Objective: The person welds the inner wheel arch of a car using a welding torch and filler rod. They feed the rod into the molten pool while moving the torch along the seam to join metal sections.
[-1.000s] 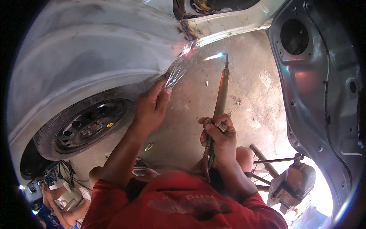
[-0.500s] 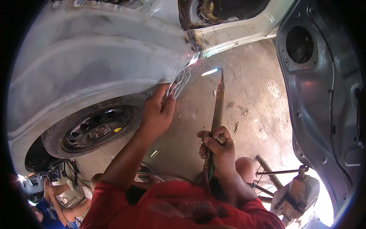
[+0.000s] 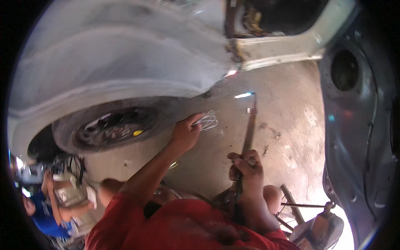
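Observation:
My left hand [image 3: 186, 132] is closed on a looped bundle of thin silvery wire [image 3: 209, 121], held over the concrete between the tyre and the torch. In my right hand [image 3: 248, 168] is a gas welding torch [image 3: 250, 131], gripped near its valve end with the nozzle pointing away from me. A bright white-blue flame [image 3: 243, 95] burns leftward from the tip. Ahead and to the left of the flame, a small spot glows pinkish white at the lower corner of the grey car fender [image 3: 137, 58]. The flame is apart from the fender.
A wheel with a black rim [image 3: 114, 131] sits under the fender. The pale door sill [image 3: 283, 50] runs to the far right, and a bare door panel [image 3: 354, 125] stands at the right. A person in blue [image 3: 50, 212] sits at lower left. A metal stand [image 3: 318, 229] is at lower right.
My left hand has drawn the wire back from the fender corner toward me. The torch sits lower and farther right in view, its flame still lit. The whole view has shifted and blurred.

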Demonstrator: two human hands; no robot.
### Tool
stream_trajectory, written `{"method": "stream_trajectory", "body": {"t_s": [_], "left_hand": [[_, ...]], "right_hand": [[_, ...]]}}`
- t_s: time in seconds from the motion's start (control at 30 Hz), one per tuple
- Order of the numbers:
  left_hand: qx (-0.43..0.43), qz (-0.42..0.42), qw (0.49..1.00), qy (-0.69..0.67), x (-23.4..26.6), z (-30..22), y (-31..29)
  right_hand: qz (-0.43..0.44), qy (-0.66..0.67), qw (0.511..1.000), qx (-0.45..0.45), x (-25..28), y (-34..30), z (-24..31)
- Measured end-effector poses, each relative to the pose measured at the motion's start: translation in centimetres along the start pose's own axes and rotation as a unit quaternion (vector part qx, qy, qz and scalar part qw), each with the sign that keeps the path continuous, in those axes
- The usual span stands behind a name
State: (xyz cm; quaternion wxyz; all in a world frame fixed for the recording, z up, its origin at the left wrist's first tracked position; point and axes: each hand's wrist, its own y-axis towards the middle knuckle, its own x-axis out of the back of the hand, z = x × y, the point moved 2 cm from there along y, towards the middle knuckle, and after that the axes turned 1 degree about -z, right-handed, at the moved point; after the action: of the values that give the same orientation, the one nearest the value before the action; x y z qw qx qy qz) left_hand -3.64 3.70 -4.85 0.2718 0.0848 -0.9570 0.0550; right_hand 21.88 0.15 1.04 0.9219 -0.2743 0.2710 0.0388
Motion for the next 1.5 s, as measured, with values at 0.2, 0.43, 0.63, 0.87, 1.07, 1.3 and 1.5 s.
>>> {"method": "stream_trajectory", "body": {"t_s": [0.2, 0.43, 0.63, 0.87, 1.07, 1.3, 1.5], "left_hand": [[-0.011, 0.007, 1.000, 0.025, -6.0, 3.2, 0.5], [0.013, 0.067, 0.995, -0.076, -7.0, 3.1, 4.9], [-0.040, 0.127, 0.988, 0.078, -8.3, -1.9, 13.7], [-0.239, -0.059, 0.969, -0.012, -6.7, -4.3, 4.3], [-0.323, -0.051, 0.943, -0.069, -5.3, -9.0, 1.2], [-0.173, -0.025, 0.976, -0.127, -1.9, -8.4, 3.0], [-0.097, 0.039, 0.993, 0.046, -1.2, -4.4, 2.9]], "right_hand": [[-0.085, -0.225, 0.967, 0.087, 3.0, -0.3, 0.0], [0.024, -0.594, 0.738, 0.318, 3.2, 1.4, -2.1], [-0.041, -0.360, 0.929, 0.071, 4.7, 6.3, -3.9], [-0.128, -0.138, 0.982, 0.001, -0.8, 1.0, -1.9], [-0.034, 0.001, 0.997, -0.062, 2.5, 1.8, -2.5], [0.050, 0.013, 0.996, -0.076, 0.5, 0.4, -1.3], [0.079, 0.041, 0.995, -0.053, 0.7, 0.6, -0.5]]}}
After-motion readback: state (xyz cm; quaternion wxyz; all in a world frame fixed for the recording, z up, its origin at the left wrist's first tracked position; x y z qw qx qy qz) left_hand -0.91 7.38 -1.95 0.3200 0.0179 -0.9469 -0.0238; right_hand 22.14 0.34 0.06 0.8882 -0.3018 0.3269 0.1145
